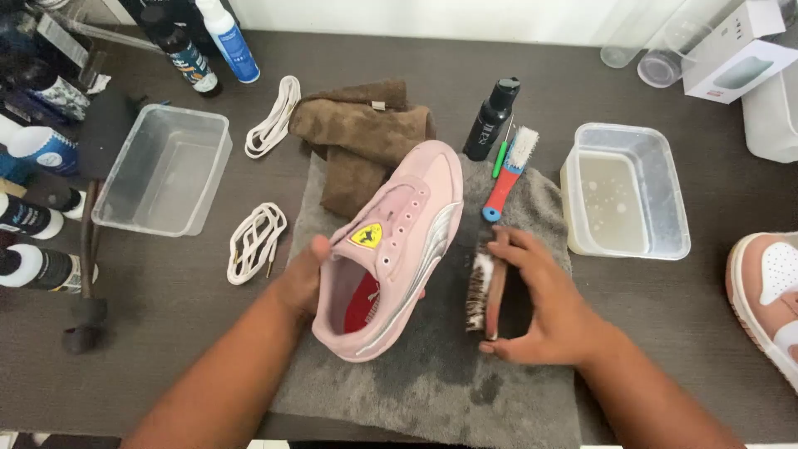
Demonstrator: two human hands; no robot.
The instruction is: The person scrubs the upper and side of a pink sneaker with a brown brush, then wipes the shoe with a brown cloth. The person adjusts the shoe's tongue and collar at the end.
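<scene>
My left hand (301, 278) grips a pink suede sneaker (397, 241) by its tongue and collar, tilted on its side above a grey towel (432, 374). The sneaker has a silver side stripe, a yellow badge on the tongue and no laces. My right hand (544, 299) is shut on a wooden brush (485, 291) with brown bristles, held just right of the sneaker's side, bristles facing the shoe. The brush rests on or just over the towel.
A red-and-blue small brush (509, 176) and a black bottle (492, 119) lie behind. A tub of cloudy water (623, 193) stands right, an empty tub (164, 169) left. White laces (255, 241), a brown cloth (362, 137), several bottles at left (33, 220), another sneaker (769, 291) at the right edge.
</scene>
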